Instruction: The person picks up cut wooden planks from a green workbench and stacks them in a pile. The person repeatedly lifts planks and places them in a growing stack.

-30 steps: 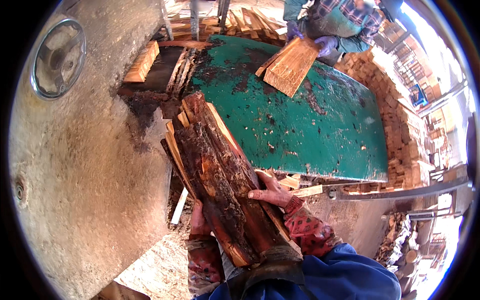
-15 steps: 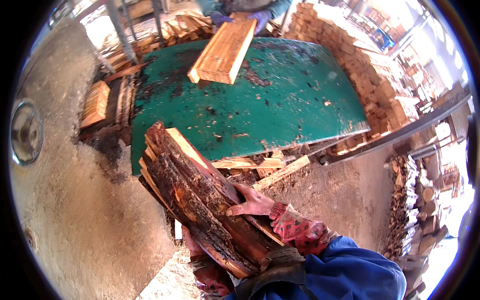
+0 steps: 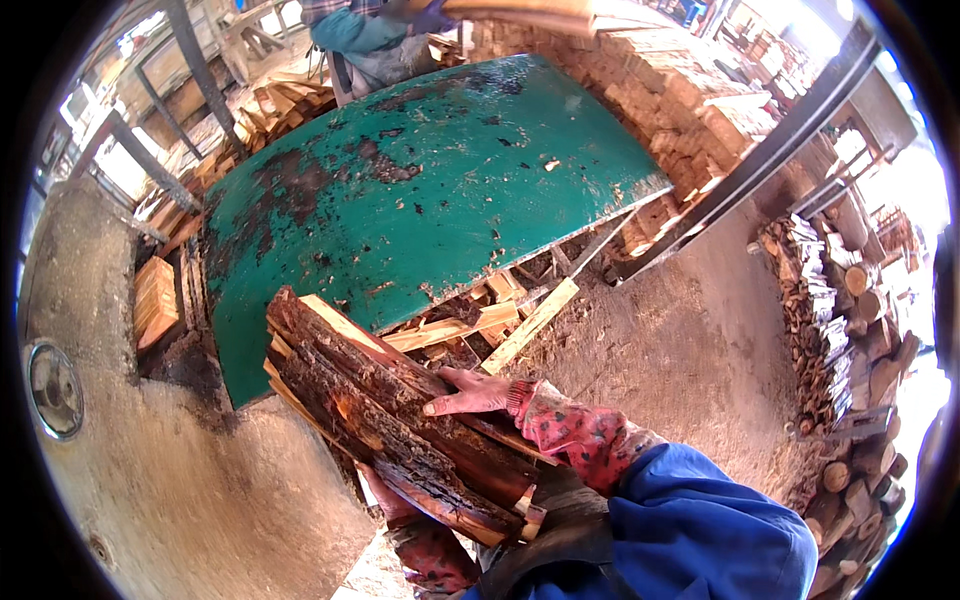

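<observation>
Hands [image 3: 473,392] gripping bark-covered slabs [image 3: 385,405], green table [image 3: 450,205]

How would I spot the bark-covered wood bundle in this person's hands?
Find the large green tabletop. On its near side, the person's bare left hand and right hand hold a long wooden bundle. Dark, ridged bark sets it apart from the pale, bare wooden strip to its right.

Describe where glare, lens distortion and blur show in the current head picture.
Head view, right edge: bright glare washes out the background; head view, middle: fisheye distortion bows the edges of the green tabletop; head view, top: the cut-off board looks blurred, while the bark-covered slabs look sharper.
</observation>
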Demonstrator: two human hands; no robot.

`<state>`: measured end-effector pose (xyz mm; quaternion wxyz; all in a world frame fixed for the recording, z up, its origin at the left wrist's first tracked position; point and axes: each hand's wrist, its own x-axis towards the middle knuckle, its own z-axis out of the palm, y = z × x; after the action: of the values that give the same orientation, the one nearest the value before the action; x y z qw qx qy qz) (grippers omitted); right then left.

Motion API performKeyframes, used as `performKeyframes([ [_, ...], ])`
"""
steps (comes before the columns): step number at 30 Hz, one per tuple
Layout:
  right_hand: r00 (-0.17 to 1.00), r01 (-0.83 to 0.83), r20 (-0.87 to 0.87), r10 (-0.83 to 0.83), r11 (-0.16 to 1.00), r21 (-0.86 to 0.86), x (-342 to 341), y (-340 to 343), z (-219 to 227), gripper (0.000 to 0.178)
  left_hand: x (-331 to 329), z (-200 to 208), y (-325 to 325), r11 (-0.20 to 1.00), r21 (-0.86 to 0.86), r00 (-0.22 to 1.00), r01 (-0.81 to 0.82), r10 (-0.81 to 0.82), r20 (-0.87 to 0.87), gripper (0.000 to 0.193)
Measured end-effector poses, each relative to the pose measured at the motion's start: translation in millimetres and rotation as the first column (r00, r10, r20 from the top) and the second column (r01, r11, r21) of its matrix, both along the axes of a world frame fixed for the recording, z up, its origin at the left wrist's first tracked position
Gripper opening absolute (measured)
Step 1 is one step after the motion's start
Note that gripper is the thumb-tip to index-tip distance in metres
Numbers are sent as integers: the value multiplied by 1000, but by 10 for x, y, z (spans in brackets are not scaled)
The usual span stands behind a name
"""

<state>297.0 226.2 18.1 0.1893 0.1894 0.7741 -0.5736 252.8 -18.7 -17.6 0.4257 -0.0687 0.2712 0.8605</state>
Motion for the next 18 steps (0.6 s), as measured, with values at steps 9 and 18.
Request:
performKeyframes([
  [9, 972, 178, -144, -185, 982, -59, 256, -414, -108, 105, -1, -234, -254, 981, -188, 993, -57, 75, 92, 94],
  [18, 836, 403, -352, -422, 906, -129, 845, -238, 528, 93, -153, -157, 65, 951, -256, 970, 175, -211, -121, 94],
])
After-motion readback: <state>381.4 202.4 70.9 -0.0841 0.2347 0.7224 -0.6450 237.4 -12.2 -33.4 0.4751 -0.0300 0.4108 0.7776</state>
